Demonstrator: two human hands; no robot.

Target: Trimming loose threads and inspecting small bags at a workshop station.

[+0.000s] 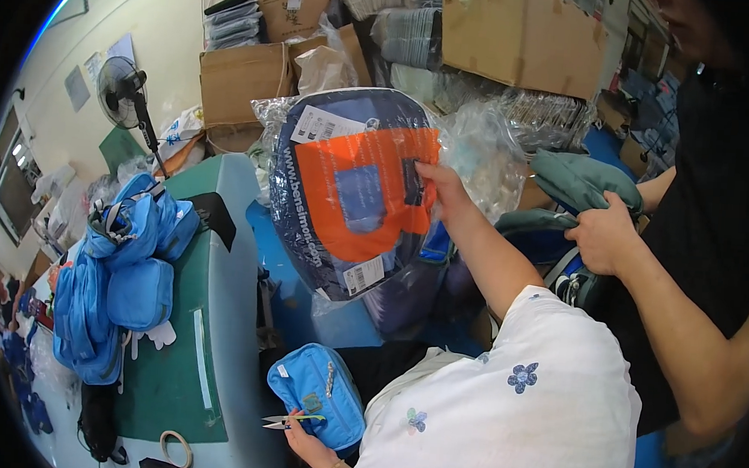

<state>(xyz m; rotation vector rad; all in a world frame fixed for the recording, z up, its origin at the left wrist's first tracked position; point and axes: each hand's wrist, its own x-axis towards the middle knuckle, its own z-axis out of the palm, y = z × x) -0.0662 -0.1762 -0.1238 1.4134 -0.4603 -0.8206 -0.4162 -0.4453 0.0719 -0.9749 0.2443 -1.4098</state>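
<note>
My right hand (442, 189) reaches forward and pinches the right edge of a flat, rounded navy and orange bag (398, 233) in clear plastic, with white labels on it. It is held upright before me. Low in the view, my left hand (310, 445) is closed around thread snips (282, 420), their metal blades pointing left. Those fingers lie against a light blue zipped pouch (342, 408) that rests by my lap. The snips' handle is partly hidden by the fingers.
On the left, blue bags (119, 278) are heaped on a green-topped table (180, 394) with a tape roll (175, 449). A co-worker in black (719, 212) at right holds green bags (579, 180). Cardboard boxes (524, 37) and plastic-wrapped stacks stand behind; a fan (122, 90) stands at far left.
</note>
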